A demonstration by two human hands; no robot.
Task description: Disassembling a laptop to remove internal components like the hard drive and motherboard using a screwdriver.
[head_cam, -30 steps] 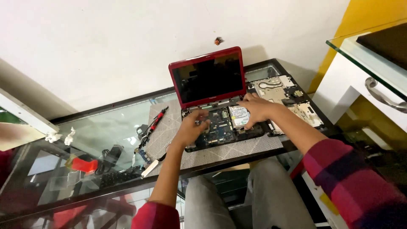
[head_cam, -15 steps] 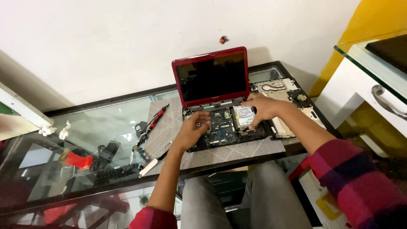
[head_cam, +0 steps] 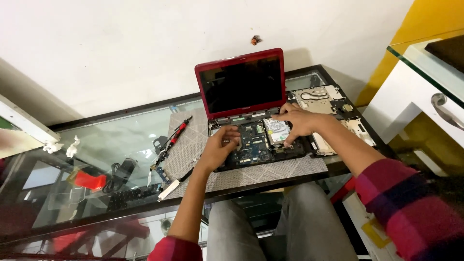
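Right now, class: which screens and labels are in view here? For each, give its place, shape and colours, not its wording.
Laptop screen: upright at the back of the glass table, rectangular, dark and unlit, in a red frame.
Drive label: on the silver drive inside the opened laptop base, white rectangle, partly covered by the right hand.
Left hand rests on the base; no packages or signs show.

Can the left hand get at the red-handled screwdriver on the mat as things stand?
Probably yes. The left hand rests on the opened laptop base; the red-handled screwdriver lies uncovered just to its left on the mat.
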